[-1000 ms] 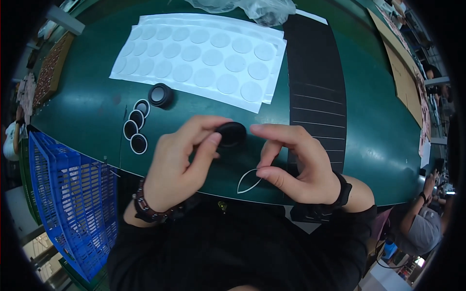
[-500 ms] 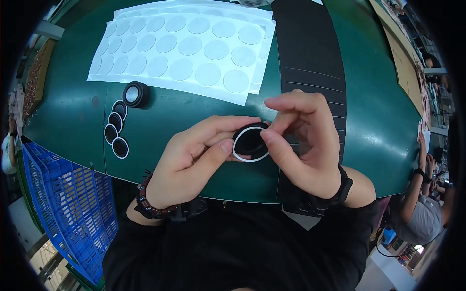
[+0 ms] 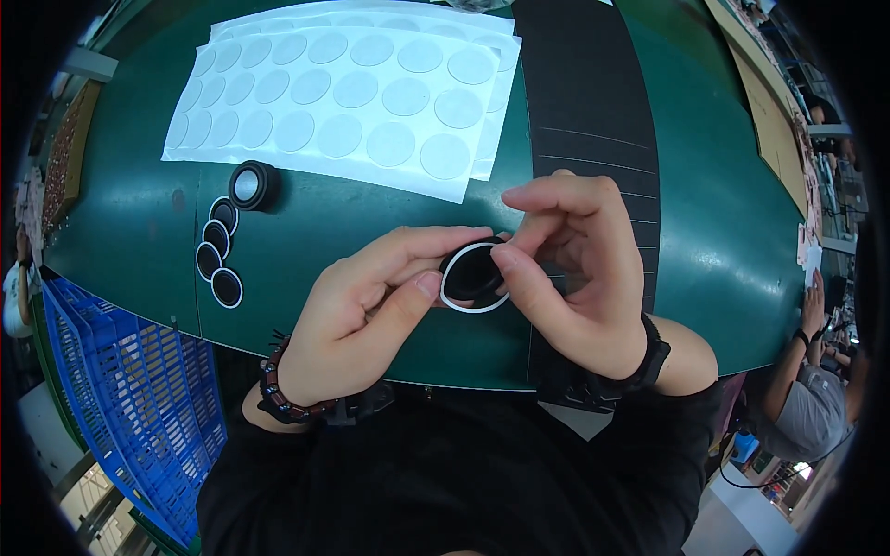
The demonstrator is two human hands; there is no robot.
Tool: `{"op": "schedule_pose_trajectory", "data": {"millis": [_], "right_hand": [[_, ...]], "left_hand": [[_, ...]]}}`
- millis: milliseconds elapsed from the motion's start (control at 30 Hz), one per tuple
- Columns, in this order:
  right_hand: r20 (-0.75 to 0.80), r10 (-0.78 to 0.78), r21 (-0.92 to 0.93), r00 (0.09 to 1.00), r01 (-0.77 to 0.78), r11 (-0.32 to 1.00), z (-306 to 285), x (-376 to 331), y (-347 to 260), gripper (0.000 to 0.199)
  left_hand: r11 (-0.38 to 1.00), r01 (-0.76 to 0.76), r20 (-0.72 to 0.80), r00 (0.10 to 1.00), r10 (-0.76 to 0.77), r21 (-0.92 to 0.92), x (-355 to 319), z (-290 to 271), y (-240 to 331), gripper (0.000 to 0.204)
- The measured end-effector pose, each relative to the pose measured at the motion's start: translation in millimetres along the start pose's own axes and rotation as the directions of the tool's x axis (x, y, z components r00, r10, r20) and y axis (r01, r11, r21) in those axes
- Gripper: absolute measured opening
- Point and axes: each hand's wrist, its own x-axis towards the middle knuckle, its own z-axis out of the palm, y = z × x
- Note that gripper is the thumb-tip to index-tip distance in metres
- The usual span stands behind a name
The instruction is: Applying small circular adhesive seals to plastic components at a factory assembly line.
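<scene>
Between my two hands, above the near part of the green table, is a round black piece with a thin white rim. My left hand grips its left side, thumb in front and fingers behind. At its upper right edge, the thumb and index finger of my right hand pinch together and cover part of the rim. A chain of several black discs with white edges lies to the left, overlapping. Just beyond them stands a thick black round part with a pale centre.
White sheets of round stickers spread across the far side of the table. Right of them runs a long black strip with cross cuts. A blue plastic crate stands at lower left; another person sits at far right.
The black piece has shifted slightly left and down with both hands still on it. My grip looks the same. The table's things appear slightly shifted left with the view.
</scene>
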Motion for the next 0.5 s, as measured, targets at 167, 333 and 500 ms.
{"op": "schedule_pose_trajectory", "data": {"millis": [167, 333, 500], "right_hand": [[-0.011, 0.003, 0.01, 1.0, -0.002, 1.0, -2, -1, -1, 0.035], [-0.024, -0.011, -0.009, 1.0, 0.011, 1.0, -1, -3, 2, 0.035], [-0.029, -0.145, -0.114, 0.989, 0.14, 0.983, -1, -5, 3, 0.036]], "left_hand": [[1.0, 0.009, 0.002, 1.0, -0.009, -0.008, 1, 4, 1, 0.033], [1.0, -0.01, -0.047, 0.999, 0.01, -0.013, 0, 10, 1, 0.032], [0.986, -0.003, -0.07, 0.997, -0.009, -0.17, 2, 8, -4, 0.029]]}}
